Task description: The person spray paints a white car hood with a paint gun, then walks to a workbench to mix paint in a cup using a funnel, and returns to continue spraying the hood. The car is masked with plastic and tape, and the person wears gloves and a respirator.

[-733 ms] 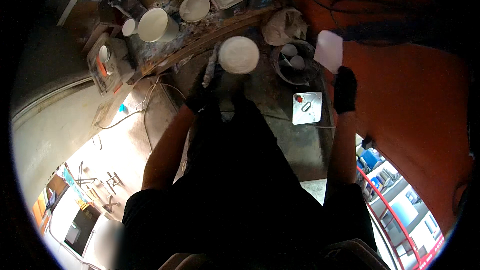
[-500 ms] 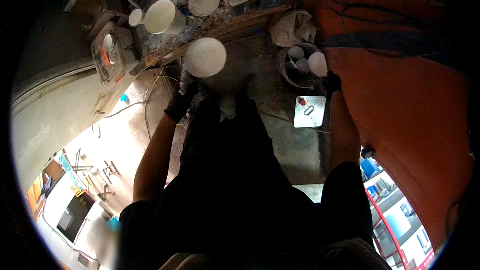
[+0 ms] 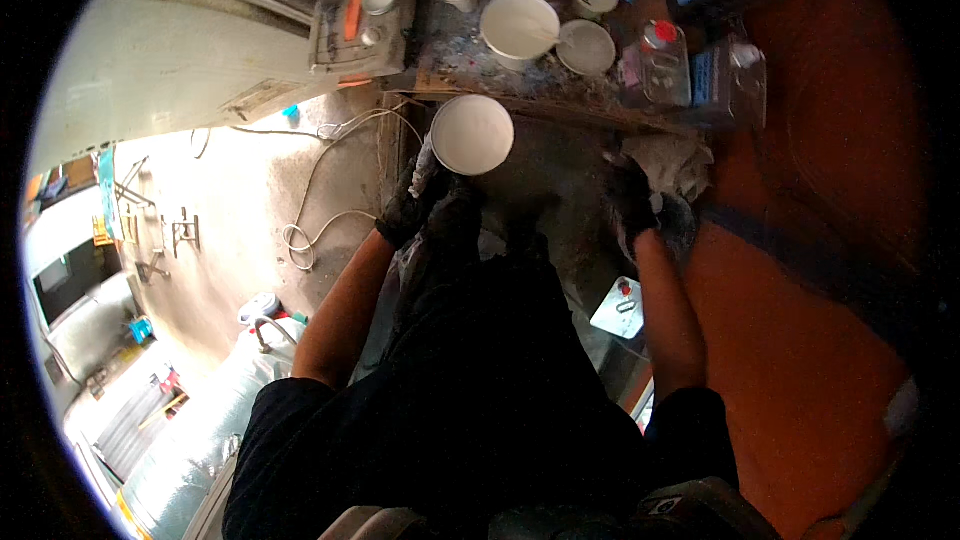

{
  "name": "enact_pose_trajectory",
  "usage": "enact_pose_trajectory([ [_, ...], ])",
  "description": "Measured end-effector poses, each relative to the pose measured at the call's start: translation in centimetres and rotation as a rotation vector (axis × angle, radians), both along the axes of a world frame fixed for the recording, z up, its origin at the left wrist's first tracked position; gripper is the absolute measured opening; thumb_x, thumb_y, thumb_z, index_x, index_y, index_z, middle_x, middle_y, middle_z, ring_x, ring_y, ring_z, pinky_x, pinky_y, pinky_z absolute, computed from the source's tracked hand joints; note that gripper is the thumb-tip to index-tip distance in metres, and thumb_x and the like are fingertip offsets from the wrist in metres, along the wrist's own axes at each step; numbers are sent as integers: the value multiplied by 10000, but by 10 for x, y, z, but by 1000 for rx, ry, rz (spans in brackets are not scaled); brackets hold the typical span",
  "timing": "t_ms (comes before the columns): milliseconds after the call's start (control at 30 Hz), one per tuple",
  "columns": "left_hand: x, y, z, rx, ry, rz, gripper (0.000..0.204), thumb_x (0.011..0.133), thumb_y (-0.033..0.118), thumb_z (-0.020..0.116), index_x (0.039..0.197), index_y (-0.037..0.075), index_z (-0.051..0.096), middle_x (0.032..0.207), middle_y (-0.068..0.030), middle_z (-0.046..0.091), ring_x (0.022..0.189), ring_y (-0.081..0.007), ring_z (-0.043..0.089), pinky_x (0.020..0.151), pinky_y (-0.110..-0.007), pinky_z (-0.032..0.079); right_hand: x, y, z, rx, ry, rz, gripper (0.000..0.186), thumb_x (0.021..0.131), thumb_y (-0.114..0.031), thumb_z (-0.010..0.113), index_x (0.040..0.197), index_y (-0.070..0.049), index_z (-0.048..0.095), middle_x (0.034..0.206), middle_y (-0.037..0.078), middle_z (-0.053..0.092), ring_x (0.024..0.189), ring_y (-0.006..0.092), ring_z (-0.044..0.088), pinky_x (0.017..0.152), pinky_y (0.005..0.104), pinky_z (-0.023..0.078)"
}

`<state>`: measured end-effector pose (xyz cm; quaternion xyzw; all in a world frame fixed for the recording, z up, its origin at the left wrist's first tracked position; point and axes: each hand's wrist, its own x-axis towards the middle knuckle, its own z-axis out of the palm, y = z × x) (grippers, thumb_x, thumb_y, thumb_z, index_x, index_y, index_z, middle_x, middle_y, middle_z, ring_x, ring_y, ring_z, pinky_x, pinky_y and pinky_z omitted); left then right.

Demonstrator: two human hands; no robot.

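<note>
My left hand (image 3: 408,202), in a dark glove, grips a white tub (image 3: 473,132) with a pale top, held below the bench edge; a grey, crusted item lies along its side by my fingers. My gloved right hand (image 3: 628,195) is raised at the right with fingers loosely apart and nothing visible in it. It is beside a dark bucket (image 3: 676,220) holding pale cups, partly hidden by the hand, and a crumpled pale bag (image 3: 680,160). A square metal can (image 3: 615,315) with a red cap stands below it.
A stained bench (image 3: 450,70) ahead bears white tubs (image 3: 518,28), lids and metal cans (image 3: 662,75). A grimy case (image 3: 355,30) sits at its left. Cords (image 3: 310,240) trail over the floor at left. An orange-red surface (image 3: 800,340) is on the right.
My view has turned. The pale cup my right hand held was lowered to the bucket and is no longer in that hand, which has risen from there. My left hand still holds the tub.
</note>
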<state>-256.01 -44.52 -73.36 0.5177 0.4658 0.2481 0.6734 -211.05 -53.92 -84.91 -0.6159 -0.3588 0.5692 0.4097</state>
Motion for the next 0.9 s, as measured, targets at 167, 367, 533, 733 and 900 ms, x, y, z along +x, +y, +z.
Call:
enact_pose_trajectory([
  [167,-44,-18,15,-111,-134,166,470,982,205,468,1395,28,332,1237,-95,512,1079,-161,498,889,-313,438,-151,173,106,140,-528,235,647,836,-301,668,1355,-27,396,1249,120,534,1079,213,538,884,337,454],
  [367,-121,-33,32,235,188,175,441,985,230,449,1357,8,368,1081,-101,567,913,-155,556,761,-292,475,-279,304,156,446,-726,273,929,710,-340,783,1409,-6,271,1320,227,438,1207,343,445,1018,419,368],
  [533,-144,-25,52,-61,-42,402,480,937,102,517,1371,6,337,1273,-123,504,1129,-221,511,928,-327,443,-323,351,134,466,-801,317,1013,579,-313,866,1348,67,326,1182,243,514,1115,388,484,933,457,398],
  [733,-165,-10,50,80,185,363,558,917,76,535,1412,18,283,1320,-129,472,1173,-235,482,978,-336,404,-338,380,96,448,-851,350,852,578,-338,859,1218,34,436,1180,236,512,1108,394,488,933,482,390],
  [900,-168,5,78,-73,279,340,539,916,82,534,1401,9,310,1336,-133,458,1194,-226,457,1019,-341,360,-336,380,97,487,-982,347,920,546,-282,884,1263,28,399,1155,227,534,1051,381,535,881,468,437],
])
